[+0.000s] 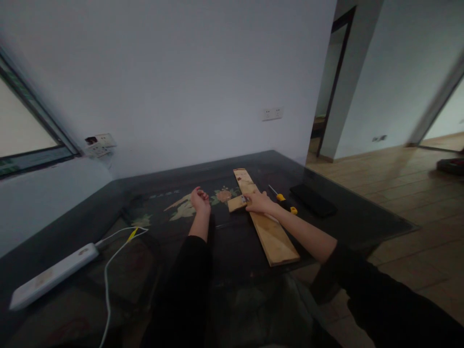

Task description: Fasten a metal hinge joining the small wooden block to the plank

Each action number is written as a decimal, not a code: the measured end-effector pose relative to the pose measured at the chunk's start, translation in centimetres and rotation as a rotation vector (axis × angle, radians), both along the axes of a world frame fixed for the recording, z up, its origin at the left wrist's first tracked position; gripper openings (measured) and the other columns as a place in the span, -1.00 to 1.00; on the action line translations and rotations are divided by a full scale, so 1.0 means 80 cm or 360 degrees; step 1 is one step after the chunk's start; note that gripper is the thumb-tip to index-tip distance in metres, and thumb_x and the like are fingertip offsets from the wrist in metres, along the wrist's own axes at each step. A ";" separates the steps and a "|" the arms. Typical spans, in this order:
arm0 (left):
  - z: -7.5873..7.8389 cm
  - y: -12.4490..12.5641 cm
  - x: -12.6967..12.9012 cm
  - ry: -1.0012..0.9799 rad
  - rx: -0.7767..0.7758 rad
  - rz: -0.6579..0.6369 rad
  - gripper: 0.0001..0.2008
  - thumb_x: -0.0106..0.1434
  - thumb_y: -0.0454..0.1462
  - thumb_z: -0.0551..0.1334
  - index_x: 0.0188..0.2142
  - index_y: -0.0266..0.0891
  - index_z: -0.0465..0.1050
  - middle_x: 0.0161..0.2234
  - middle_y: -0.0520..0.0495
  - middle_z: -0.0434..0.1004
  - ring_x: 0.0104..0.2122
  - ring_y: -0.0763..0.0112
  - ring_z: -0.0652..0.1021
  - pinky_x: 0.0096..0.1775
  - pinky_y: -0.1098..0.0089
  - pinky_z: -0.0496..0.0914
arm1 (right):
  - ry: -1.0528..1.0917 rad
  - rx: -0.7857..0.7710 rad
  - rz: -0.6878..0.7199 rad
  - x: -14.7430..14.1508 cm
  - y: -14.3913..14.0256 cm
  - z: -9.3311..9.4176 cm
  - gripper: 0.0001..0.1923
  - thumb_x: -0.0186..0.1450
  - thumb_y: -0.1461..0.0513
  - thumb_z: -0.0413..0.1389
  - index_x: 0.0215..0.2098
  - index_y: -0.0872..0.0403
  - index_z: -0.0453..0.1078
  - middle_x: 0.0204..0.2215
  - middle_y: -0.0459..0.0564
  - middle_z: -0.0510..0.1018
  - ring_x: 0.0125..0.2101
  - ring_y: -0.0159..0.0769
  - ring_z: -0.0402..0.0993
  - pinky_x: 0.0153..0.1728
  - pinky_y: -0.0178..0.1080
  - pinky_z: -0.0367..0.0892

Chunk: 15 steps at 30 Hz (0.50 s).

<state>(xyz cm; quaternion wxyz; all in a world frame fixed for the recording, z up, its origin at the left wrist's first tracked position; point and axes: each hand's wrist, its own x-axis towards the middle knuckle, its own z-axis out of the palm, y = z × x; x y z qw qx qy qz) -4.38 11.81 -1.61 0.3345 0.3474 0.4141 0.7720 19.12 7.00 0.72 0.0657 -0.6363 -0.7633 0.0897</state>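
"Dark sleeves (pixel 391 300) nearest the cam, head view, stretched over the counter (pixel 232 245). L hand (pixel 200 199) first: fingers curled in. Holding anything?"

"Can't tell, too dim. R hand (pixel 259 201) is down on the long board (pixel 273 238), grip narrow: thumb and fingertips close together by the metal fitting (pixel 243 198). Pinching that or just pressing the wood? Can't tell."

"Where's the small block (pixel 236 205)?"

"L of the board, end towards it, w/ the fitting at the join. So, done: pcs lined up, I'd say. Fastened? No screw heads I can make out, so TBC."

"And the screwdriver (pixel 281 197)?"

"On the counter, just R of the board, b/w it and a flat dark object (pixel 313 199). Unheld. Part-way job, by my reckoning; what's left at that join is under the fingers."

"Text check. Any brands?"

"None legible. Pale characters (pixel 165 194) on the counter top, near the floral print (pixel 183 210), too small to read. Power strip (pixel 54 276), far L: brownish marks, no readable label. Yellow tag (pixel 132 235) on the white cable (pixel 107 280): no writing I can read."
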 end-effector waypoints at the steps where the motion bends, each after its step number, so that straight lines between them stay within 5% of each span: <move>1: -0.001 0.006 -0.011 -0.0208 0.0101 -0.0106 -0.75 0.30 -0.27 0.08 -0.51 -0.17 0.12 -0.66 0.22 -0.02 -0.71 0.58 0.07 -0.59 0.55 0.05 | 0.0003 0.0002 0.0009 -0.004 -0.004 0.002 -0.24 0.17 0.02 0.20 0.33 -0.19 0.22 0.20 0.18 0.32 0.12 0.25 0.29 -0.02 0.01 0.27; 4: -0.004 0.015 -0.039 -0.0474 0.0378 -0.0179 -0.68 0.34 -0.25 0.04 -0.54 -0.16 -0.01 -0.65 0.24 -0.17 -0.70 0.60 -0.06 -0.63 0.57 -0.01 | 0.0005 -0.0003 0.0057 -0.017 -0.015 0.008 -0.24 0.18 0.01 0.20 0.33 -0.14 0.22 0.19 0.22 0.32 0.11 0.23 0.29 -0.02 0.01 0.26; 9: 0.003 0.026 -0.058 -0.0551 0.0448 -0.0088 -0.68 0.40 -0.17 -0.06 -0.50 -0.13 -0.06 -0.61 0.25 -0.27 -0.67 0.56 -0.13 -0.63 0.58 -0.03 | -0.0008 -0.0008 0.0136 -0.031 -0.027 0.006 -0.26 0.20 0.02 0.18 0.33 -0.09 0.22 0.17 0.24 0.32 0.13 0.17 0.28 0.05 0.05 0.21; 15: 0.003 0.032 -0.042 -0.0622 0.0112 0.0096 -0.77 0.36 -0.19 -0.17 -0.45 -0.13 -0.02 -0.62 0.21 -0.14 -0.69 0.54 -0.04 -0.58 0.52 -0.02 | 0.0074 0.0024 0.0137 -0.041 -0.052 0.027 -0.44 0.27 0.12 0.18 0.24 0.00 0.33 0.17 0.28 0.33 0.16 0.29 0.23 0.05 0.14 0.21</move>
